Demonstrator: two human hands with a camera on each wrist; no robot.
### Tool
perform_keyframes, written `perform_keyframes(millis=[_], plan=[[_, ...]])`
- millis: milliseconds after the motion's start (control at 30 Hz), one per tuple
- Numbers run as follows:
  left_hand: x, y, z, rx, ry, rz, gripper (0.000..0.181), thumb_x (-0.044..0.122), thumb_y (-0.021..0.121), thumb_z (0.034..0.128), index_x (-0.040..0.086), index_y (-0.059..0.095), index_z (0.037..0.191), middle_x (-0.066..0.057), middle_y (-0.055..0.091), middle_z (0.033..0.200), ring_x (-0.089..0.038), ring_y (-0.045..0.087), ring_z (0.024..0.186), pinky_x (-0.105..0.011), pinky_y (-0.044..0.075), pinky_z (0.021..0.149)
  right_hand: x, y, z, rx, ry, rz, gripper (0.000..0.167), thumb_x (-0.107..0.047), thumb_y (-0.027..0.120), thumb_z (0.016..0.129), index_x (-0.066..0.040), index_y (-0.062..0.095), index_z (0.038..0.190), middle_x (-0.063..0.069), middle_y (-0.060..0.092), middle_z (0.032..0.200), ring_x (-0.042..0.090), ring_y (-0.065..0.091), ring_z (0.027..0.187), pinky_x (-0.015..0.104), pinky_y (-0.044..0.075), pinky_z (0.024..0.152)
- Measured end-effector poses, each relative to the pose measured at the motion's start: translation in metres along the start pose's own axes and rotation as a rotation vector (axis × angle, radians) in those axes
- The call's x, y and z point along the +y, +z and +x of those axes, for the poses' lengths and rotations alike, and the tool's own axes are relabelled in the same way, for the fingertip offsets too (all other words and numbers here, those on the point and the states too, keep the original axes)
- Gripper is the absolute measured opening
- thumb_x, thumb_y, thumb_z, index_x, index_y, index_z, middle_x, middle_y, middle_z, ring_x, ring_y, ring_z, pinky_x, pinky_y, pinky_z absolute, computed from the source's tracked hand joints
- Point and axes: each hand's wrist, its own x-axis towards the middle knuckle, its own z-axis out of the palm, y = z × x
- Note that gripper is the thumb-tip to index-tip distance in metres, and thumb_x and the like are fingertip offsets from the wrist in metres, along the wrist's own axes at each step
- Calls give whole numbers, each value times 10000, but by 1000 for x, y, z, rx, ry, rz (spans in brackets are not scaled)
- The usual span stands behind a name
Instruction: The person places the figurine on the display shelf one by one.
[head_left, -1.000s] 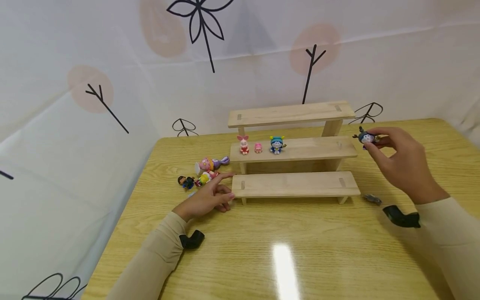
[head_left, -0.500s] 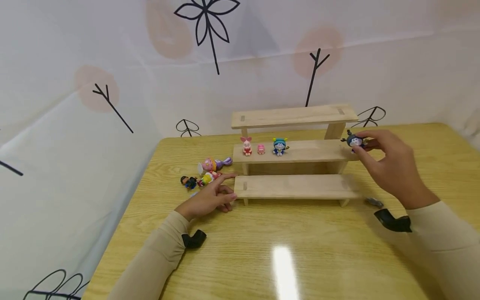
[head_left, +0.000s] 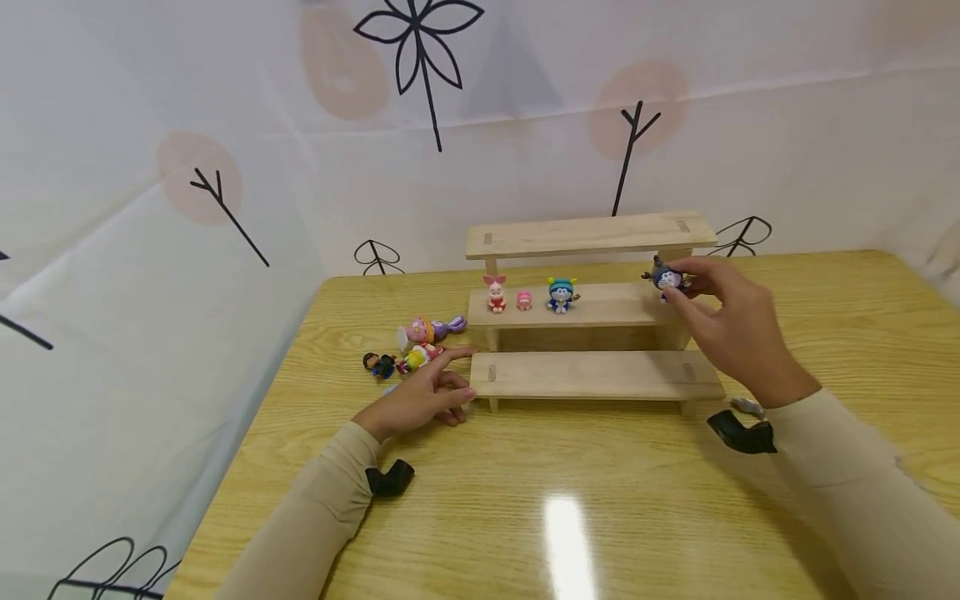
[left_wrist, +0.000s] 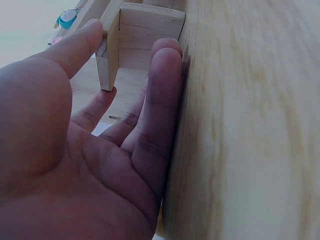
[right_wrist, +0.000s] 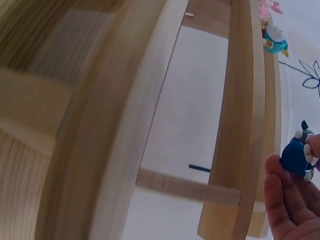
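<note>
My right hand (head_left: 738,325) pinches a small figurine (head_left: 666,282) with a dark horned hat and a white face, held over the right end of the middle tier. In the right wrist view, the figurine's blue back (right_wrist: 294,156) shows beside the fingers. A three-tier wooden display shelf (head_left: 592,375) stands on the table. My left hand (head_left: 416,400) holds the left end of its lowest board, thumb at the front edge and index finger at the back. On the middle tier sit a pink-eared figurine (head_left: 496,296), a tiny pink figurine (head_left: 523,300) and a blue figurine (head_left: 560,296) with a teal hat.
Left of the shelf, several toy figures lie on the table (head_left: 480,500), among them a pink-and-purple one (head_left: 431,331), a yellow one (head_left: 420,357) and a dark-clothed one (head_left: 379,365). A small grey object (head_left: 747,407) lies by the shelf's right front. Patterned cloth (head_left: 525,167) hangs behind.
My right hand has moved left with the figurine, from beside the shelf to over the middle tier's right end. The left hand keeps its place at the lowest board.
</note>
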Motion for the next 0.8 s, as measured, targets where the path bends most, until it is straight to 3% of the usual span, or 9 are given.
perform_keyframes(millis=[233,800], plan=[[-1,0,1,6,-2,-1,667,305,591,1024,287,234,1586,-194,611,1244,-231,707,848,-380,609,787,-5,15,5,5,-4,90,349,70,702,886,37,613,1222,175,671,1136,-173,543,915,-10,432,795],[-2,-1,1,0,-2,-9,678,330,596,1018,284,230,1587,-193,600,1275,-240,706,859,-381,606,800,-12,45,15,-56,87,191,330,48,716,879,39,580,1179,187,670,1108,-172,576,891,25,490,767]])
